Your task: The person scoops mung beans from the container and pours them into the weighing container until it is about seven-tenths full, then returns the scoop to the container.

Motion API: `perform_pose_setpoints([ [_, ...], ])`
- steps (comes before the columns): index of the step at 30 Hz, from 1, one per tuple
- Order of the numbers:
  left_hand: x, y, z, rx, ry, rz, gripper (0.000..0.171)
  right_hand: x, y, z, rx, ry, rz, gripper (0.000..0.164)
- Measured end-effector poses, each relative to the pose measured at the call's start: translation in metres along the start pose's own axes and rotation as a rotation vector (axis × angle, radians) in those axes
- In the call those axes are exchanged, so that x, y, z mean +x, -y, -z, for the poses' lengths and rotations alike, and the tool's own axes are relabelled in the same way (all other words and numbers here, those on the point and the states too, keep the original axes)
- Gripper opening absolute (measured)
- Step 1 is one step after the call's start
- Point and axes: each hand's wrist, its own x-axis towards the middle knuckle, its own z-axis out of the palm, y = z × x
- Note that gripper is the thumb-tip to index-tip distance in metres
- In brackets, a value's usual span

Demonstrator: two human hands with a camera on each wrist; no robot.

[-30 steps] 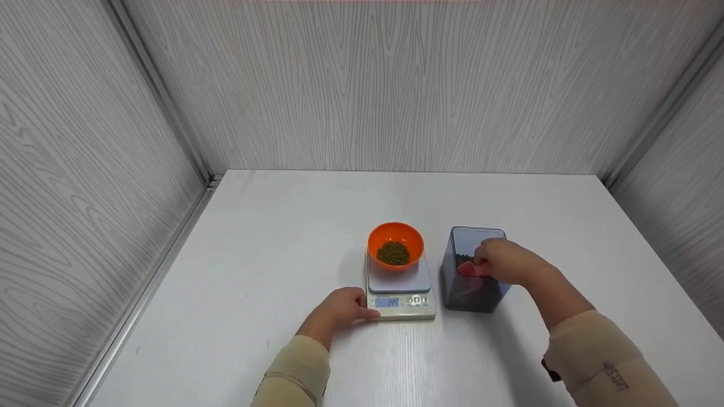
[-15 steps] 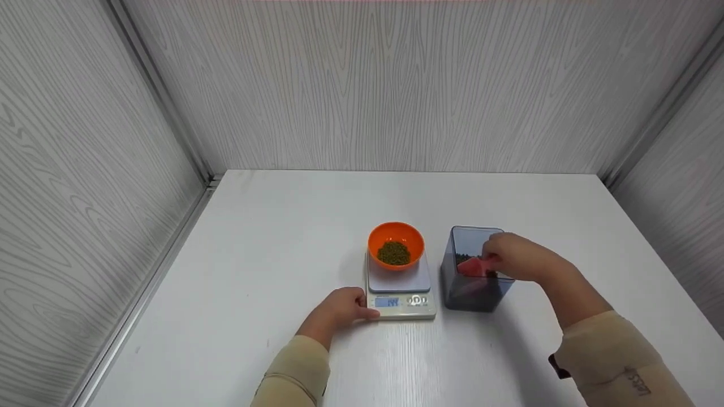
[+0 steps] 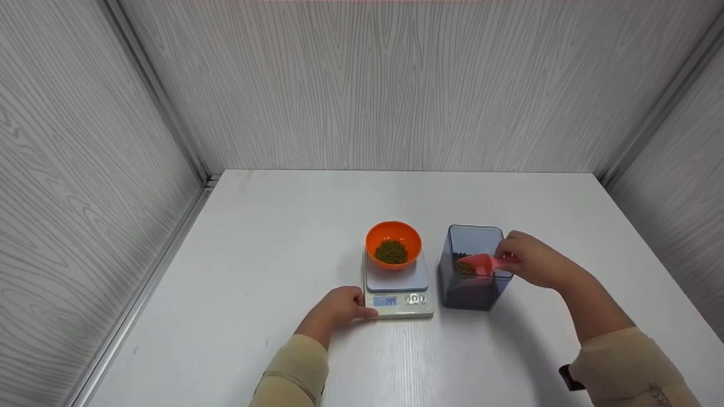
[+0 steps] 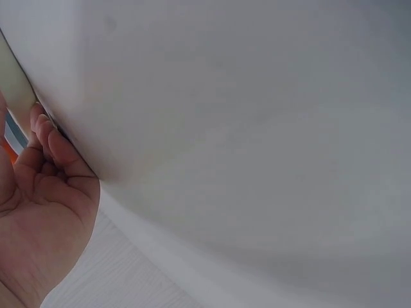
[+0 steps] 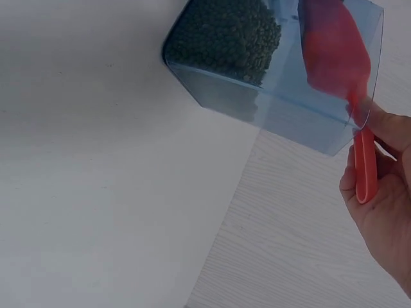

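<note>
My left hand (image 3: 339, 305) holds the front left corner of a kitchen scale (image 3: 396, 311), its thumb along the front edge and its other fingers curled at the side. An orange bowl (image 3: 393, 228) with green-brown pellets (image 3: 391, 252) sits on the scale's platform; the display is lit and seems to read 144. To the right, my right hand (image 3: 531, 260) pinches the handle of a red scoop (image 3: 481, 263) at the rim of a clear bluish bin (image 3: 466, 294). The scoop's bowl is inside the bin, with pellets in it. More pellets (image 5: 225, 38) lie at the bin's bottom.
The bin stands upright just right of the scale, a narrow gap between them. The white table (image 3: 283, 220) carries both. Wood-grain panels (image 3: 362, 85) enclose it at the back and sides.
My right hand has drawn back to the right and up with the scoop, whose bowl now shows more clearly above the bin's contents. My left hand, the scale and the orange bowl stay put.
</note>
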Motion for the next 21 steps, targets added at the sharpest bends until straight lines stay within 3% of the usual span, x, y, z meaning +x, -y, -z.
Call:
perform_pose_setpoints([
  [21, 0.002, 0.001, -0.001, 0.002, 0.003, -0.006, 0.035, -0.023, -0.025, -0.009, 0.163, -0.144, -0.076, 0.015],
])
